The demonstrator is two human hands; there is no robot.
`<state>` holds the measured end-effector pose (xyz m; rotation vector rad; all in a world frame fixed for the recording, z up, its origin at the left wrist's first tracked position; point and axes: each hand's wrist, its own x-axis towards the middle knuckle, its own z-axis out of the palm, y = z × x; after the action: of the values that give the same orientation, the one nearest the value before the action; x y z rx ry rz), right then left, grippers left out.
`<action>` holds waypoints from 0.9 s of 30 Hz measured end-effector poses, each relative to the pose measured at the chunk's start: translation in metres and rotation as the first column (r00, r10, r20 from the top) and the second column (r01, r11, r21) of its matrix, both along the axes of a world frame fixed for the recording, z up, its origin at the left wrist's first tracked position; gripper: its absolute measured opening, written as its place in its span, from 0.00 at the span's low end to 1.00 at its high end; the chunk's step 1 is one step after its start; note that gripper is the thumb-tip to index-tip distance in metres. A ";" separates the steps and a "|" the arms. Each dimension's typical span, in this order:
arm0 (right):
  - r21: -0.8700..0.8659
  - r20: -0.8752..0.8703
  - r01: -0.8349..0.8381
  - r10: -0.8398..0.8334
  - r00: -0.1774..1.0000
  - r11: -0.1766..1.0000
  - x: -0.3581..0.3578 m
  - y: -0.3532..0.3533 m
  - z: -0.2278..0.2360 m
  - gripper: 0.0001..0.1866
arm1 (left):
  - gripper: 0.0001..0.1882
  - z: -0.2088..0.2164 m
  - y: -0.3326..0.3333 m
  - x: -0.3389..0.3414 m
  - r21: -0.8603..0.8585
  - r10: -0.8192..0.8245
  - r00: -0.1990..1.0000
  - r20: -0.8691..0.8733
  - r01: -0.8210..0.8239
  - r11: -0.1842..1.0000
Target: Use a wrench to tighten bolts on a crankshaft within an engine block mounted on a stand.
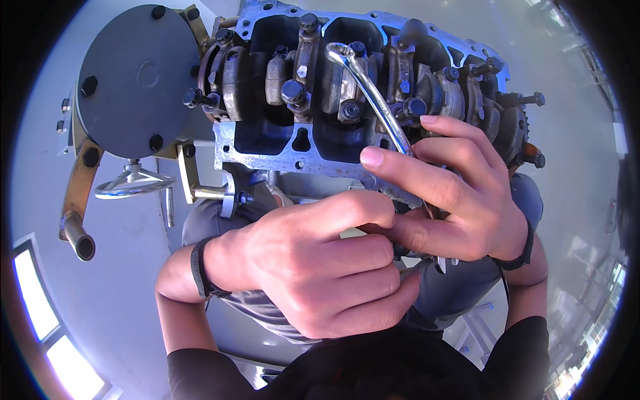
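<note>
A chrome combination wrench [381, 105] slants across the near side of an engine block [257, 157], its ring end up over the crankshaft [331, 83]. My right hand [460, 193] is closed around the wrench's lower part, thumb below it and the other fingers spread along it. My left hand [320, 263] is curled just left of the right one, its thumb and index fingertip meeting by the right thumb. Whatever those left fingers pinch is hidden. Bearing caps with dark bolts [293, 92] line the crankshaft; several bolts stand raised.
A round dark plate [143, 77] with bolts joins the block's left end to a stand. Below it are a silver handwheel [133, 183] and a tube-ended bracket arm [79, 237]. My knees lie under the block, over a pale floor [127, 280].
</note>
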<state>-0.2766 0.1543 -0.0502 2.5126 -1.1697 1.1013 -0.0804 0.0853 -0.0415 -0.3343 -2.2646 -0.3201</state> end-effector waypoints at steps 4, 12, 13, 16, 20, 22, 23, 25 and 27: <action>-0.027 -0.012 -0.013 0.013 1.000 1.000 0.001 0.000 0.000 0.05 | 0.13 0.000 0.000 0.002 0.009 -0.016 0.999 0.037 0.015 1.000; -0.102 -0.066 0.023 -0.030 0.997 0.994 -0.005 0.000 0.004 0.11 | 0.14 0.007 0.000 0.007 0.037 0.040 0.993 0.108 -0.044 0.998; -0.102 -0.065 0.023 -0.029 0.997 0.995 -0.004 0.001 0.005 0.11 | 0.15 0.005 0.001 0.006 0.026 0.052 0.997 0.059 -0.054 0.998; -0.072 -0.057 0.026 -0.030 0.998 0.997 -0.001 0.001 0.005 0.08 | 0.15 0.005 0.003 0.004 0.011 0.050 0.999 0.001 -0.050 0.999; -0.064 -0.058 0.009 -0.012 0.998 0.998 -0.002 0.002 0.004 0.05 | 0.14 0.003 0.001 0.003 0.012 -0.002 1.000 0.028 0.002 1.000; -0.070 -0.061 0.009 -0.013 0.998 0.998 -0.002 0.003 0.003 0.05 | 0.14 0.004 0.001 0.003 0.002 -0.023 0.998 0.056 0.023 1.000; -0.063 -0.053 0.011 -0.014 0.999 0.998 0.000 0.003 0.003 0.05 | 0.14 0.004 0.002 0.003 0.009 -0.013 0.998 0.060 0.012 1.000; -0.054 -0.045 0.013 -0.015 0.999 0.998 0.001 0.002 0.003 0.05 | 0.13 0.004 0.001 0.003 0.016 -0.003 0.998 0.063 0.002 1.000; -0.064 -0.050 0.006 -0.009 0.999 0.998 0.000 0.001 0.002 0.05 | 0.14 0.003 -0.001 0.003 0.002 -0.014 0.999 0.052 0.014 1.000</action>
<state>-0.2764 0.1551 -0.0483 2.4711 -1.1124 1.0497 -0.0774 0.0844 -0.0386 -0.3448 -2.3137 -0.3416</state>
